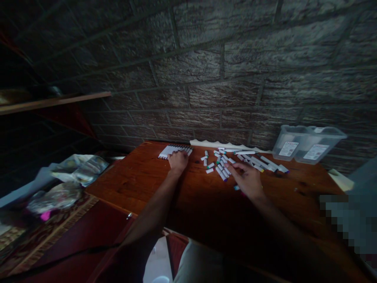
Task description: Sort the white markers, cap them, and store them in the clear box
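My left hand (178, 160) is curled over the right part of a row of white markers (167, 150) with dark ends, lying side by side at the back of the wooden table. Its fingertips are partly hidden behind the hand. To the right, my right hand (246, 180) is at the edge of a loose pile of short white marker caps (221, 171) with coloured ends. Thumb and forefinger come together on a cap there. Longer white markers (259, 162) lie scattered beyond this hand. Another piece with a teal end (236, 188) is partly under it.
Two joined clear plastic bins (308, 145) with white labels stand at the table's back right. A wavy white strip (224, 145) runs along the brick wall (206, 90). Plastic bags (59, 196) lie left of the wooden table (123, 177). A shelf (55, 102) juts out above them.
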Tool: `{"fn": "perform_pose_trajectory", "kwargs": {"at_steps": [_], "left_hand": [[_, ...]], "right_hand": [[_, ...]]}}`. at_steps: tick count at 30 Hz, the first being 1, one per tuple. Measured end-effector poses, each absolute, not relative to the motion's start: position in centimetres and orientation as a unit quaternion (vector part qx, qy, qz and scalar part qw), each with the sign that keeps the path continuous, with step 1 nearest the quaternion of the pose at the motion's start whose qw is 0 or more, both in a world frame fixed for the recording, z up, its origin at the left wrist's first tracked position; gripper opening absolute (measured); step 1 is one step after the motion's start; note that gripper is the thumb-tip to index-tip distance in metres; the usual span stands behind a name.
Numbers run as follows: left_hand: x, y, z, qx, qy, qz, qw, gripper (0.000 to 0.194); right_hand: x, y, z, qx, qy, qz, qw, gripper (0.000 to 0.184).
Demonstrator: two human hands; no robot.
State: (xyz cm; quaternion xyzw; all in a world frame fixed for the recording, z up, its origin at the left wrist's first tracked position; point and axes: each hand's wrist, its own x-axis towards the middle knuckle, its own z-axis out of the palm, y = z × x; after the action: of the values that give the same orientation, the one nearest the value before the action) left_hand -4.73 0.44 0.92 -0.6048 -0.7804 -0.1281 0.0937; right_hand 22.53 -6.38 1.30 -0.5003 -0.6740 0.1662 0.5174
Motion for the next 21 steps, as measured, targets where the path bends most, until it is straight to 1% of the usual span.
{"fn": "perform_pose_trajectory", "kwargs": {"at_steps": [7,14,21], "left_hand": [[-4.51,0.32,0.95,-0.609,-0.778,-0.115,0.103,0.037],[-4.32,0.32,0.89,-0.625,-0.766,-0.095,0.117,0.033],[-4.36,0.55,0.85,-0.624,-0.766,-0.108,0.111,0.036]], "right_hand": [[22.57,-6.17,0.78,-0.493,-0.677,0.179,0.517,0.03],[22.55,-6.19,0.83,-0.489,-0.681,0.171,0.518,0.032],[22.62,-6.23,0.88,-0.488,-0.683,0.167,0.516,0.032]]}}
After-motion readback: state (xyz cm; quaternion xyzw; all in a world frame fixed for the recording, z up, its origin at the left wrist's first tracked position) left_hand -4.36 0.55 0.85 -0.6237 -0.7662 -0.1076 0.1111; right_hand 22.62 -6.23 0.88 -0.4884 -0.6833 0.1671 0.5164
